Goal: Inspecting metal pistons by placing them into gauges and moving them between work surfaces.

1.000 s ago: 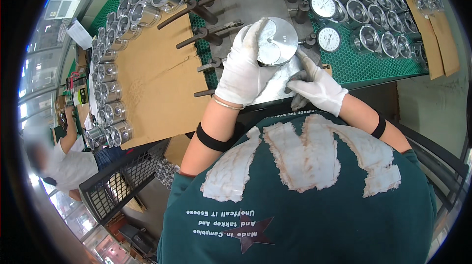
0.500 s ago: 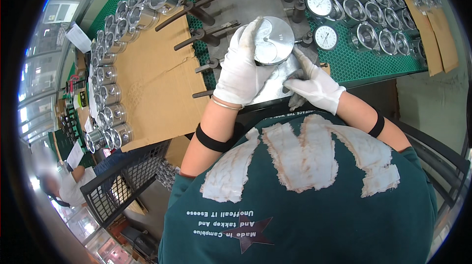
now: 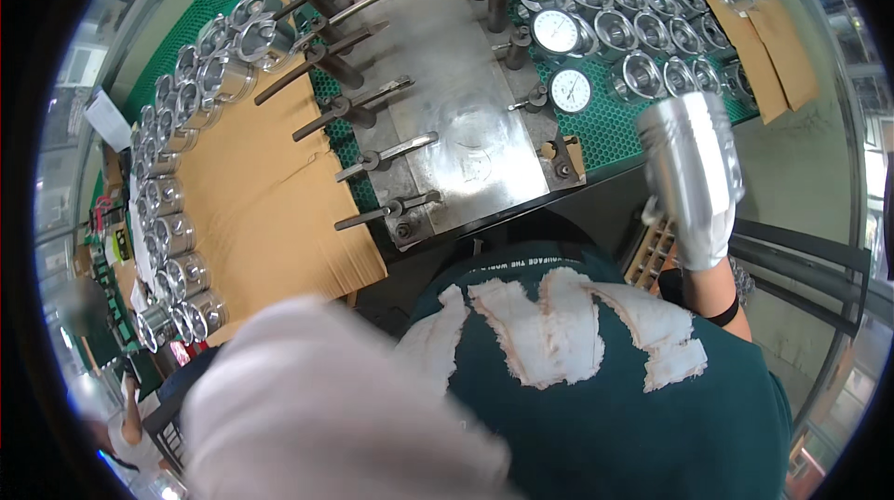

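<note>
A shiny metal piston [image 3: 691,160] is raised at the right, off the table, its grooved end up. My right hand [image 3: 704,241], in a white glove, is closed round its lower part. Close in front of my shirt at the lower left, my left hand [image 3: 326,407] shows as a large white-gloved blur with its fingers smeared by motion. Between the rows of posts lies a bare steel plate [image 3: 484,151] with a worn bright patch near its front.
Metal stands with rods [image 3: 372,160] line the plate's left side; dial gauges [image 3: 570,90] stand along its right. Several pistons sit on cardboard [image 3: 251,193] at the left, and more fill the green mat [image 3: 605,132] at the right. Another person [image 3: 130,435] is far left.
The piston has left the plate and moved right, now held in my right hand alone. My left hand has let go of it and come back toward me at the lower left.
</note>
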A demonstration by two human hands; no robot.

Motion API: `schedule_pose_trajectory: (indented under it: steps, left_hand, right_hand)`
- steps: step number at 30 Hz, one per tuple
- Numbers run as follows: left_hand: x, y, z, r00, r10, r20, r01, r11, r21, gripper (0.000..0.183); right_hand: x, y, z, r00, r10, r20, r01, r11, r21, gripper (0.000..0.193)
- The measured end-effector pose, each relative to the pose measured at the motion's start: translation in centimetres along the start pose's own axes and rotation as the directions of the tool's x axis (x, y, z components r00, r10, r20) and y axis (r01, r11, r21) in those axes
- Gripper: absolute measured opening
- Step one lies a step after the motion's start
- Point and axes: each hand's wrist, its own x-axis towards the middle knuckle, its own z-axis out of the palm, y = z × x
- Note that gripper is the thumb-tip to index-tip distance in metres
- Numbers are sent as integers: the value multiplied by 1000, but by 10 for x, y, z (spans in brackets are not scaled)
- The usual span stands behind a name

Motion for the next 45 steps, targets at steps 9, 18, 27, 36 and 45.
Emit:
schedule_pose_trajectory:
  steps: [9, 18, 27, 36, 45]
  left_hand:
    - [35, 22, 15, 939, -52, -341, 207, 875, 438, 29]
    - [-36, -72, 94, -173, 499, -850, 821, 550, 156, 19]
    - [-9, -162, 106, -441, 579, -686, 789, 614, 11, 23]
    - [12, -233, 124, -547, 574, -610, 735, 677, -22, 21]
    - [24, -216, 78, -495, 536, -684, 846, 478, -238, 20]
  right_hand:
    - [62, 96, -40, 827, 516, -224, -534, 845, -21, 26]
    - [125, 112, -19, 814, 581, -6, -552, 776, 305, 43]
    - [199, 13, -32, 888, 330, 322, 249, 245, -937, 55]
    - [241, 65, -8, 894, 388, 226, 258, -33, -965, 67]
    - [229, 63, -38, 875, 232, 424, 424, 56, -904, 49]
